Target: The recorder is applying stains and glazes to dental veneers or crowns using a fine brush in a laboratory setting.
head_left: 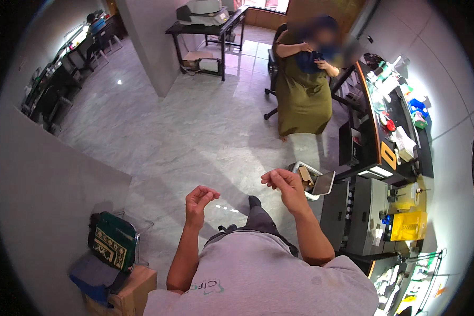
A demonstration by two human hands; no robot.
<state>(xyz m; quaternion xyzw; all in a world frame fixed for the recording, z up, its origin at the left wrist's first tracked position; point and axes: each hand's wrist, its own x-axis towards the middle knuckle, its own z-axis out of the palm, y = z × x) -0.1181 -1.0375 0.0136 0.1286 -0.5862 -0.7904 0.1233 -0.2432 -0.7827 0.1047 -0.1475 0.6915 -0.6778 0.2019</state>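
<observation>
The left hand [200, 199] is up in the air, fingers curled in, holding nothing I can see. The right hand [282, 181] is curled the same way, and a bin [300, 167] sits on the floor just past it. I think no grab has begun; taking anything means reaching down first.

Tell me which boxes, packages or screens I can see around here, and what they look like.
Cardboard box: brown, on the floor at lower left, beside the grey partition.
Yellow box: bright and squarish, on the right by the grey cabinets.
Tablet-like screen: dark rectangle with a pale edge, leaning on a white bin just beyond the right hand.
Blue and green small packages: on the long dark desk at the right.
</observation>
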